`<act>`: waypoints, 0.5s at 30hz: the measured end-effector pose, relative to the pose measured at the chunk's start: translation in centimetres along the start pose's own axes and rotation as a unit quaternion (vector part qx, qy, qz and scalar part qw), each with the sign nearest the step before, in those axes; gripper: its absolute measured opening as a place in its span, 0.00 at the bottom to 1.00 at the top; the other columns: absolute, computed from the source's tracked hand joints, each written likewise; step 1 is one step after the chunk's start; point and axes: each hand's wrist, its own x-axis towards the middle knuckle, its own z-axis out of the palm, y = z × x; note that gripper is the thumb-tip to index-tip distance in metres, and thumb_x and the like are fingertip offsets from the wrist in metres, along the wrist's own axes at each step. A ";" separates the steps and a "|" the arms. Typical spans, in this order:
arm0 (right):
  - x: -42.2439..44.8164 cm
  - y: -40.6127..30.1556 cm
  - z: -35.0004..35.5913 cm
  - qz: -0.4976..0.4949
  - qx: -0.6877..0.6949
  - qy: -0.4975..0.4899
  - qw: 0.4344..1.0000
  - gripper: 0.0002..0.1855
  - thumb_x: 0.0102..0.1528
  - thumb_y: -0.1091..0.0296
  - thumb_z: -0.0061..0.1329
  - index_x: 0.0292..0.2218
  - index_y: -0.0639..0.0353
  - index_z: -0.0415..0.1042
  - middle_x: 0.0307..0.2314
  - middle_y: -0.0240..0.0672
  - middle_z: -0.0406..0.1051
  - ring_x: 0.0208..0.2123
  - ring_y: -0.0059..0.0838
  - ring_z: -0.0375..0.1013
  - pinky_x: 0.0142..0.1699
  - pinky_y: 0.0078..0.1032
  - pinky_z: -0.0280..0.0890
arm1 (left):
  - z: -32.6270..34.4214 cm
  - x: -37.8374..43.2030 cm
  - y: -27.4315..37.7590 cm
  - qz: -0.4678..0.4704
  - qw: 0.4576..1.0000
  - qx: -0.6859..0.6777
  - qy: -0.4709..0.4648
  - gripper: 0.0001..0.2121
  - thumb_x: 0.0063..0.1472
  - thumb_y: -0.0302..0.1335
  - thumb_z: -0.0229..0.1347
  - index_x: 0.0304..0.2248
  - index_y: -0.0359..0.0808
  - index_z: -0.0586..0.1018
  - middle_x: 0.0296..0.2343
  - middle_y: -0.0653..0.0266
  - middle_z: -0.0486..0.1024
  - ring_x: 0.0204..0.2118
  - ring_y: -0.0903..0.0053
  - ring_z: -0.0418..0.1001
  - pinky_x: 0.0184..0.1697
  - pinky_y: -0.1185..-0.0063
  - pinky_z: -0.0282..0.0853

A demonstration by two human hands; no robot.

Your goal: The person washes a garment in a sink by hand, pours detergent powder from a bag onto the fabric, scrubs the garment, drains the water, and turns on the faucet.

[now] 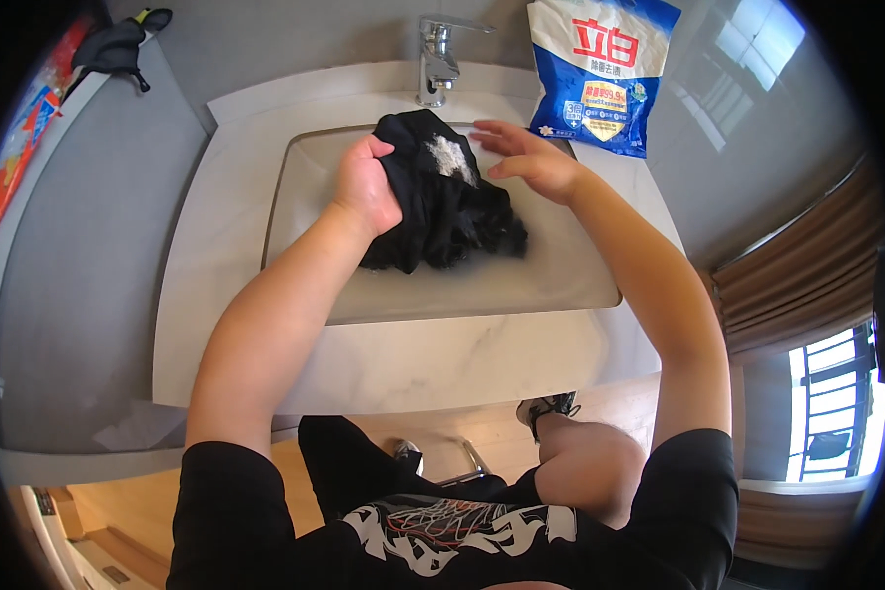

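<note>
My left hand [369, 188] grips a black cloth garment [442, 214] by its left side, thumb on top. The garment is bunched up, and its lower folds lie in cloudy water in the sink basin [560, 284]. A patch of white powder [451, 158] sits on the cloth near its top right. Just to the right of that patch, my right hand [531, 158] hovers with its fingers apart and nothing in them. A gap shows between its fingertips and the cloth. What the garment is exactly cannot be told from its folds.
Behind the basin stands a chrome single-lever faucet [436, 63]. A blue and white bag of laundry powder [603, 77] rests at the back right of the marble-patterned counter [442, 365]. On the left ledge lie a black item [114, 44] and a red-orange package [15, 181].
</note>
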 end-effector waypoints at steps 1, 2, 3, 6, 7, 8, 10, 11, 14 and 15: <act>0.1 0.0 0.0 -0.001 0.000 -0.001 1.000 0.37 0.52 0.63 0.54 0.59 0.61 0.54 0.51 0.38 0.66 0.52 0.33 0.64 0.56 0.30 0.58 | 0.0 0.2 -0.2 0.002 1.000 0.001 0.011 0.24 0.49 0.33 0.43 0.45 0.30 0.73 0.45 0.53 0.73 0.48 0.59 0.70 0.55 0.63 0.63; 0.1 0.1 0.0 0.050 0.090 -0.058 0.993 0.38 0.52 0.65 0.53 0.60 0.60 0.52 0.50 0.36 0.67 0.52 0.28 0.64 0.55 0.28 0.58 | -0.1 0.4 -0.4 0.004 1.000 0.002 0.022 0.24 0.49 0.33 0.43 0.45 0.29 0.73 0.45 0.53 0.73 0.48 0.59 0.71 0.56 0.63 0.63; 0.2 0.3 0.3 0.102 0.182 -0.116 0.971 0.39 0.53 0.66 0.52 0.61 0.58 0.50 0.50 0.34 0.68 0.51 0.24 0.65 0.54 0.25 0.58 | -0.3 0.4 -0.4 0.005 1.000 0.004 0.026 0.24 0.49 0.33 0.43 0.45 0.29 0.73 0.45 0.53 0.73 0.48 0.59 0.71 0.56 0.63 0.63; 0.5 1.3 1.3 0.130 0.179 -0.104 0.970 0.26 0.54 0.65 0.51 0.54 0.56 0.63 0.42 0.26 0.72 0.41 0.16 0.68 0.45 0.20 0.60 | -1.1 0.9 -0.1 -0.002 0.999 0.021 0.038 0.22 0.50 0.32 0.43 0.42 0.28 0.73 0.43 0.52 0.74 0.47 0.60 0.71 0.54 0.65 0.65; 0.6 1.8 1.4 0.134 0.169 -0.108 0.970 0.21 0.54 0.65 0.51 0.49 0.56 0.68 0.38 0.24 0.73 0.37 0.14 0.69 0.42 0.18 0.61 | -1.7 1.3 0.1 -0.031 0.997 0.049 0.048 0.19 0.50 0.30 0.44 0.40 0.28 0.74 0.41 0.52 0.75 0.46 0.61 0.72 0.53 0.66 0.66; 0.7 2.3 1.4 0.135 0.172 -0.108 0.970 0.21 0.54 0.65 0.51 0.49 0.56 0.68 0.38 0.24 0.73 0.37 0.14 0.69 0.42 0.18 0.61 | -2.2 1.7 0.2 -0.060 0.994 0.076 0.058 0.16 0.50 0.28 0.46 0.37 0.28 0.74 0.39 0.52 0.75 0.45 0.62 0.72 0.51 0.67 0.68; 0.8 3.1 1.6 0.170 0.057 -0.002 0.984 0.14 0.56 0.66 0.50 0.44 0.56 0.70 0.34 0.24 0.72 0.35 0.18 0.70 0.38 0.20 0.64 | -4.3 2.7 0.1 -0.056 0.979 0.171 0.093 0.14 0.49 0.25 0.48 0.37 0.29 0.73 0.37 0.53 0.75 0.43 0.62 0.73 0.49 0.67 0.69; 0.8 3.2 1.7 0.169 0.060 -0.003 0.984 0.14 0.56 0.66 0.50 0.44 0.56 0.70 0.34 0.24 0.72 0.35 0.18 0.70 0.38 0.20 0.64 | -5.3 3.2 0.1 -0.050 0.954 0.266 0.125 0.14 0.49 0.22 0.50 0.37 0.29 0.71 0.36 0.54 0.74 0.42 0.62 0.74 0.47 0.67 0.70; 0.1 3.1 2.3 0.173 -0.048 0.043 0.983 0.12 0.56 0.66 0.52 0.41 0.55 0.69 0.30 0.25 0.70 0.31 0.19 0.68 0.35 0.20 0.64 | -5.5 2.9 0.3 -0.078 0.927 0.329 0.163 0.17 0.52 0.20 0.53 0.43 0.30 0.66 0.36 0.55 0.73 0.36 0.62 0.75 0.39 0.66 0.72; -0.1 2.8 2.6 0.137 -0.126 0.058 0.981 0.12 0.55 0.67 0.52 0.41 0.55 0.69 0.30 0.27 0.70 0.30 0.20 0.68 0.35 0.21 0.64 | -5.2 2.6 0.4 -0.087 0.907 0.372 0.175 0.18 0.54 0.20 0.53 0.45 0.31 0.64 0.37 0.55 0.72 0.34 0.62 0.75 0.37 0.66 0.73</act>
